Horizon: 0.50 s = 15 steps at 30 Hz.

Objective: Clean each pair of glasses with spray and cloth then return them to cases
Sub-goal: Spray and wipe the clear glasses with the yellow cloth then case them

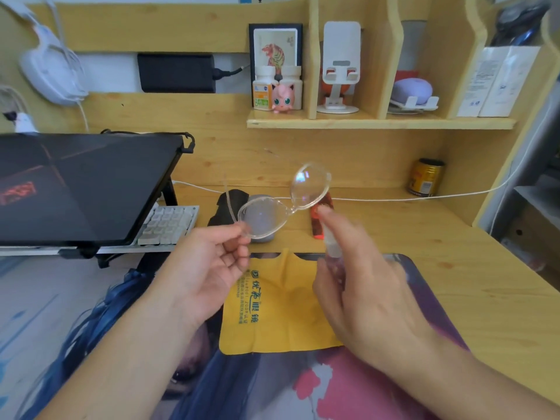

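Left hand (212,268) pinches the clear-framed glasses (281,204) at the outer corner of the nearer lens, fingers curled round the rim, and holds them up above the yellow cloth (272,313), lenses tilted toward the far edge of the desk. Right hand (363,286), just right of the cloth, grips a small clear spray bottle (331,253), with the forefinger laid on its top and the nozzle close beside the bridge of the glasses.

Such a frame is likely light and a little springy, thin transparent plastic with rounded oval lenses (one catches a rainbow glint); once wet the lenses would probably turn slippery and smear easily, so the rim or the hinge corner looks the safer hold, not the lens faces. One slim temple arm sticks out left of the frame and looks easy to bend.

Flat on a printed desk mat (363,389), the cloth looks soft, matte and finely woven, with printed lettering. Beyond the cloth lie a grey rounded case (260,234) and a dark one (224,207).
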Each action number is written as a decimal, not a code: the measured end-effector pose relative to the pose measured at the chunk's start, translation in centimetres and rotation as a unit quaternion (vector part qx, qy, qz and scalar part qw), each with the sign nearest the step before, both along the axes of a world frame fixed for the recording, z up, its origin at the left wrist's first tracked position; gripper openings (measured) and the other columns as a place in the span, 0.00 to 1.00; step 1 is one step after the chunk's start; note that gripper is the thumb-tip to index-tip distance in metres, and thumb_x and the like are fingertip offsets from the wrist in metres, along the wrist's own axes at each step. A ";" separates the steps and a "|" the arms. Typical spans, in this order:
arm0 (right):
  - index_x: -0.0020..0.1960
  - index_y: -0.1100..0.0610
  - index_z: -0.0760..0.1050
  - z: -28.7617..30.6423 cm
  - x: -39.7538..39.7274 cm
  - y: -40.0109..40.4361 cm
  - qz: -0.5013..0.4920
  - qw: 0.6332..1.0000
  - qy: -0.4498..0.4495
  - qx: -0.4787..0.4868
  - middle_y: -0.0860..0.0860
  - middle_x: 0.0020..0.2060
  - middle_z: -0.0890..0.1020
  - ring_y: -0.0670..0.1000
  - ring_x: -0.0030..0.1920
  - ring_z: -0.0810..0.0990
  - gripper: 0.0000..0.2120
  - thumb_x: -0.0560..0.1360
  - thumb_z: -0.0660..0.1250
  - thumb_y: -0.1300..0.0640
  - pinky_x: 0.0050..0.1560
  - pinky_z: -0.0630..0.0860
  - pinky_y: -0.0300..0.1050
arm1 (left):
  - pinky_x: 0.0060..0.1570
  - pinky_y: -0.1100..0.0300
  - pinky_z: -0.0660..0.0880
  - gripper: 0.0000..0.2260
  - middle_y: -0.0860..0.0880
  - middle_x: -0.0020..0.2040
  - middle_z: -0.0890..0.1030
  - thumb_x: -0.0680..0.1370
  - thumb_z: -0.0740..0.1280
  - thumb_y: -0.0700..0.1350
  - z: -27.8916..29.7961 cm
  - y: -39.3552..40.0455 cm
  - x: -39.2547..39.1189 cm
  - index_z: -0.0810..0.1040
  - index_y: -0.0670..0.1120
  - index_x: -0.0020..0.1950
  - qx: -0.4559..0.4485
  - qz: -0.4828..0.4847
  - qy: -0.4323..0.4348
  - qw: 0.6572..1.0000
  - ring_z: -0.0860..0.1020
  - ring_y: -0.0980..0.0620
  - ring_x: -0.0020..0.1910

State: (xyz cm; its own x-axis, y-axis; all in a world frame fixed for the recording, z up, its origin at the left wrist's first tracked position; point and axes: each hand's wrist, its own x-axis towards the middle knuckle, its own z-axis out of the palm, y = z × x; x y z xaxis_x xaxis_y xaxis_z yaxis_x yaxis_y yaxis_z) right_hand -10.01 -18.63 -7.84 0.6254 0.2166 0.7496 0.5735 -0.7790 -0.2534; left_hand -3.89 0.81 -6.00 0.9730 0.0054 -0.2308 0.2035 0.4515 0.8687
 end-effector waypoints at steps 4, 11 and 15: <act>0.73 0.50 0.57 -0.7 0.4 1.2 0.003 0.998 0.003 -0.066 0.56 0.46 0.75 0.60 0.28 0.74 0.28 0.76 0.62 0.63 0.22 0.72 0.53 | 0.31 0.65 0.75 0.03 0.48 0.34 0.79 0.76 0.70 0.37 0.0 0.2 0.0 0.83 0.39 0.46 -0.006 -0.031 0.025 0.999 0.75 0.55 0.30; 0.74 0.47 0.58 0.0 0.8 -0.4 -0.048 0.999 -0.007 0.019 0.48 0.39 0.73 0.57 0.30 0.74 0.31 0.76 0.65 0.62 0.26 0.73 0.52 | 0.34 0.64 0.75 0.04 0.48 0.34 0.78 0.77 0.69 0.38 -0.3 0.2 0.0 0.82 0.38 0.48 -0.002 -0.038 0.029 0.999 0.75 0.55 0.31; 0.70 0.42 0.58 0.5 1.8 -1.9 -0.097 0.993 0.012 0.072 0.42 0.39 0.71 0.50 0.37 0.72 0.31 0.76 0.67 0.63 0.34 0.75 0.53 | 0.36 0.63 0.74 0.04 0.47 0.35 0.78 0.77 0.68 0.37 -0.4 0.3 0.0 0.83 0.39 0.46 0.003 -0.033 0.024 0.999 0.75 0.55 0.31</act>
